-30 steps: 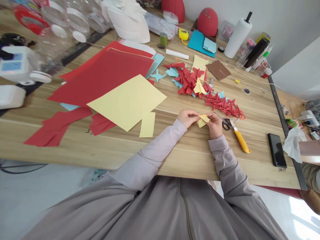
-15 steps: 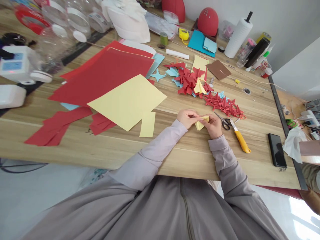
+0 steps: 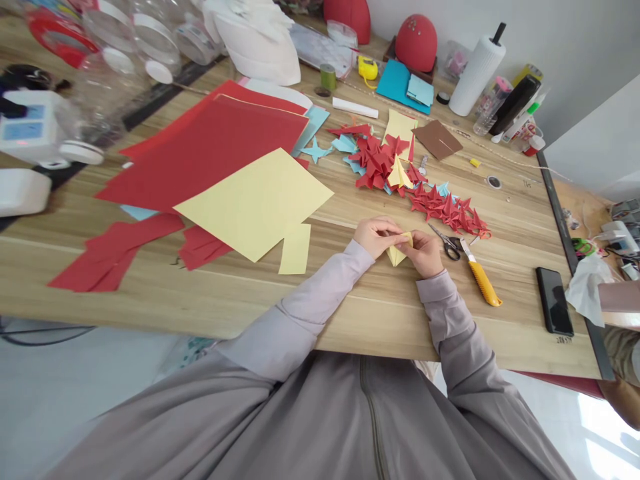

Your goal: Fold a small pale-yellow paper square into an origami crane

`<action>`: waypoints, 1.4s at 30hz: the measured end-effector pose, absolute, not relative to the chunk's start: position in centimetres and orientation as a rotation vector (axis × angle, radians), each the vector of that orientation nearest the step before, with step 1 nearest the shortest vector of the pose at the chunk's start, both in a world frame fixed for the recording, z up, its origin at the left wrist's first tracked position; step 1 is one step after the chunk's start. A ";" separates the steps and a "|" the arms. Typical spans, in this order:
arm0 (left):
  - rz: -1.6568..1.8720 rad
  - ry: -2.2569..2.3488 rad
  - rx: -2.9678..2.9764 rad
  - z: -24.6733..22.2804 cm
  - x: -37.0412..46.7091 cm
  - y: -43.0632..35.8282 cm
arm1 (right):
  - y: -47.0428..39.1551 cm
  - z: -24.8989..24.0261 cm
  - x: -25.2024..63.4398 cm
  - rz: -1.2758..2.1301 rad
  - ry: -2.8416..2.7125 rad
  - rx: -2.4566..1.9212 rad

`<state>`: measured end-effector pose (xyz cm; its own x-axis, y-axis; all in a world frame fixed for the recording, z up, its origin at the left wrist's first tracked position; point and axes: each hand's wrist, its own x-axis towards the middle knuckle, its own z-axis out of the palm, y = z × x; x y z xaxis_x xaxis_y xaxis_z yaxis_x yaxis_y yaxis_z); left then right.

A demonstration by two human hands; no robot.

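Observation:
Between my hands, just above the tabletop, is a small piece of folded yellow paper (image 3: 397, 257) with a crease down its middle. My left hand (image 3: 376, 237) pinches it from the left, fingers closed at its upper edge. On the other side my right hand (image 3: 424, 253) grips it between thumb and fingers. Beside my right hand lie black scissors (image 3: 452, 250) and a utility knife (image 3: 483, 281) with a yellow handle. A yellow paper strip (image 3: 296, 250) rests to the left, partly touching a large yellow sheet (image 3: 255, 203).
Red sheets (image 3: 225, 147) and red strips (image 3: 107, 260) lie at the left. Folded red paper stars (image 3: 377, 163), some blue, are heaped beyond my hands. A phone (image 3: 555, 301) lies near the right edge. Plastic bottles (image 3: 155, 40) stand at the back left. Another person's arm (image 3: 620, 297) shows at far right.
The folded yellow paper has shifted and turned slightly between my fingers, its point now a little lower. My right hand's fingers have moved slightly to the left. The other things look unmoved.

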<state>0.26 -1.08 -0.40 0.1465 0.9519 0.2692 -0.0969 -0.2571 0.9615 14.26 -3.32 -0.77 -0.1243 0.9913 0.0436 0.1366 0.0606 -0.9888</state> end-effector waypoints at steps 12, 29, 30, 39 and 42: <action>1.326 0.820 1.375 0.0 0.3 -1.2 | -3.5 -0.5 14.0 1.107 -1.551 -1.286; 1.357 0.837 1.250 0.8 0.1 -1.5 | -3.5 -0.7 13.9 1.189 -1.487 -1.295; 1.341 0.845 1.207 0.9 0.1 -1.5 | -3.4 -0.7 14.0 1.226 -1.441 -1.288; 1.227 0.846 1.272 -0.3 0.7 -1.2 | -3.4 -0.6 14.4 1.204 -1.397 -1.261; 1.252 0.921 1.234 -0.4 1.0 -1.3 | -3.5 -0.9 14.4 1.204 -1.435 -1.270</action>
